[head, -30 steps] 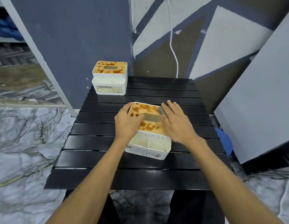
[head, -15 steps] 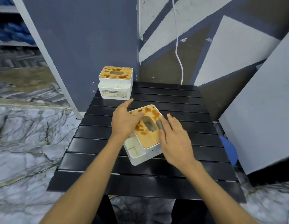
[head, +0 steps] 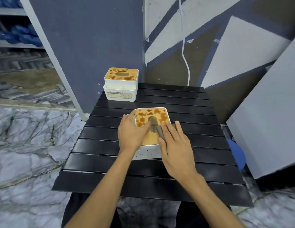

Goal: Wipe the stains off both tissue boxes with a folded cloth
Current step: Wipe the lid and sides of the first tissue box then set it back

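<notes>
1. Black slatted table [head: 193, 112], middle: near tissue box [head: 149, 139], long axis pointing away.
2. Right hand [head: 174, 145], fingers flat, presses the folded grey cloth [head: 157, 129] on its lid; left hand [head: 130, 132] grips the box's left edge.
3. Stains [head: 141, 120] lie just beyond the cloth, so I'd wipe forward.
4. Far tissue box [head: 121, 84], far-left corner: lid stained.

far tissue box [head: 121, 86] | front label [head: 119, 95] | reads "TISSUE HOLDER" | smaller print illegible
</notes>
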Motion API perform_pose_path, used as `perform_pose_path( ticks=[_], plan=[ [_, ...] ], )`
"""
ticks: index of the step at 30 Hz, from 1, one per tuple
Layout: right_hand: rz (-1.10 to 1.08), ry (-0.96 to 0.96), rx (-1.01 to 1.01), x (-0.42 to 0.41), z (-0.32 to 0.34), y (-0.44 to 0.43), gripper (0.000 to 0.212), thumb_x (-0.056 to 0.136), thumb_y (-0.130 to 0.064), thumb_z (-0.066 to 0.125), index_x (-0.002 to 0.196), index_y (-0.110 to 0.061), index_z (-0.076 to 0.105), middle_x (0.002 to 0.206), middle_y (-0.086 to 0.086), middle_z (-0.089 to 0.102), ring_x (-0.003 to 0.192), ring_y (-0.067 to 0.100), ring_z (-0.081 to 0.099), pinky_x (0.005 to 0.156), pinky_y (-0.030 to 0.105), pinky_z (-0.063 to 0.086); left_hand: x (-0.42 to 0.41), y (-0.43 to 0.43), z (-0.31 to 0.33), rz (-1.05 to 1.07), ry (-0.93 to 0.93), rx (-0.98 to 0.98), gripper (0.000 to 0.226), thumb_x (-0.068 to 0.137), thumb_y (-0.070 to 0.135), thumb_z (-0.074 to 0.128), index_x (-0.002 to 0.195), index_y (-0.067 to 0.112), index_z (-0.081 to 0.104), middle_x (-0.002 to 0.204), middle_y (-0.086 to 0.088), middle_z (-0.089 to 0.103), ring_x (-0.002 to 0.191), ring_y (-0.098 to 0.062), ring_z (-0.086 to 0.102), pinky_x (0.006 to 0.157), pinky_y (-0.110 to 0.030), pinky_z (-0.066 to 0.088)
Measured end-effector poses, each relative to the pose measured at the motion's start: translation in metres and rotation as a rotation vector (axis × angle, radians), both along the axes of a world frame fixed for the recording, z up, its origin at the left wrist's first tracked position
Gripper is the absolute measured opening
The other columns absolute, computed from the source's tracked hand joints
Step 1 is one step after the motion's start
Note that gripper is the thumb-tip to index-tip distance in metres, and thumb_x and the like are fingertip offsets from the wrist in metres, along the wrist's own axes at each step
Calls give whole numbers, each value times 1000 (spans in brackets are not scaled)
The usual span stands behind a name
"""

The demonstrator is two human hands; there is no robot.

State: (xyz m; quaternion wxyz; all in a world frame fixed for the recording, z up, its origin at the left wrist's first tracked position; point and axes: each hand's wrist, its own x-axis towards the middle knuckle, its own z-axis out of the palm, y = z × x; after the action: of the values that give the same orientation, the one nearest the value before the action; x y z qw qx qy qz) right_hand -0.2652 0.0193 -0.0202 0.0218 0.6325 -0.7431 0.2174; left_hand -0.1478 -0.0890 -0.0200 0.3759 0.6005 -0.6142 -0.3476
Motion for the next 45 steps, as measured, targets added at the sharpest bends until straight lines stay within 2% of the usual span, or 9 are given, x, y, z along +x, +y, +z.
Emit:
perform_pose_path(
  ticks=[9, 14, 19, 24, 31, 35, 38, 42, 45],
  plan=[
    [-7, -1, 83, 1, 8, -15, 65, 95, -44, 7, 150, -17, 30, 160, 3, 24, 149, 25, 15, 109, 46, 38, -2, -6, -6, -2, 20, 43, 81, 70, 54, 76, 144, 31, 54, 150, -1, 52, 147, -18, 34, 111, -46, 37],
    [-12, -13, 105, 5, 6, 2, 62, 97, -43, 8, 152, -18, 25, 161, 0, 21, 150, 24, 11, 112, 42, 34, -3, -7, -8, -11, 27, 33, 74, 73, 49, 79, 141, 32, 57, 147, 1, 55, 149, -15, 30, 112, -41, 35],
    [-11, -20, 163, -5, 12, -31, 53, 103, -36, 21, 152, -15, 24, 162, 3, 16, 150, 26, 10, 111, 46, 35, -3, -6, -5, -16, 46, 57, 88, 56, 67, 67, 137, 36, 59, 141, 2, 60, 141, -17, 42, 110, -46, 44],
    [8, -16, 138, 6, 7, 6, 66, 95, -45, 3, 153, -17, 21, 162, 2, 15, 150, 24, 6, 113, 41, 32, -4, -5, -5, -16, 52, 57, 76, 64, 57, 73, 137, 36, 60, 145, 1, 57, 145, -15, 36, 109, -42, 39],
    [-24, -40, 165, -7, 11, -36, 52, 104, -35, 26, 152, -14, 24, 162, 4, 16, 150, 26, 8, 112, 44, 34, -1, -4, -4, -46, 63, 39, 85, 55, 65, 67, 134, 36, 62, 137, 4, 62, 138, -18, 47, 107, -48, 47],
    [17, 50, 134, -2, 2, -13, 62, 99, -41, 6, 153, -13, 21, 162, 6, 15, 150, 25, 8, 117, 43, 27, -2, -5, -4, -58, 89, 42, 82, 55, 65, 68, 132, 37, 64, 137, 5, 63, 140, -16, 45, 109, -44, 46],
    [0, -24, 149, 2, 0, 0, 70, 93, -45, 1, 153, -15, 21, 163, 3, 12, 150, 23, 5, 116, 38, 27, -1, -6, -5, -83, 82, 47, 81, 59, 63, 71, 135, 37, 62, 143, 3, 60, 147, -12, 34, 112, -37, 39],
    [-23, -53, 146, -5, 9, -28, 56, 102, -39, 18, 151, -13, 25, 161, 5, 18, 150, 25, 9, 113, 44, 34, 2, -8, -5, -115, 42, 29, 67, 77, 43, 79, 140, 33, 59, 144, 0, 59, 149, -14, 31, 116, -41, 36],
    [-47, -94, 136, -5, 14, -32, 53, 104, -35, 27, 152, -14, 23, 162, 5, 13, 150, 24, 5, 115, 41, 31, 4, -7, -7, -130, 55, 24, 69, 74, 46, 78, 139, 34, 59, 143, 0, 59, 148, -14, 33, 115, -44, 38]
  ],
)
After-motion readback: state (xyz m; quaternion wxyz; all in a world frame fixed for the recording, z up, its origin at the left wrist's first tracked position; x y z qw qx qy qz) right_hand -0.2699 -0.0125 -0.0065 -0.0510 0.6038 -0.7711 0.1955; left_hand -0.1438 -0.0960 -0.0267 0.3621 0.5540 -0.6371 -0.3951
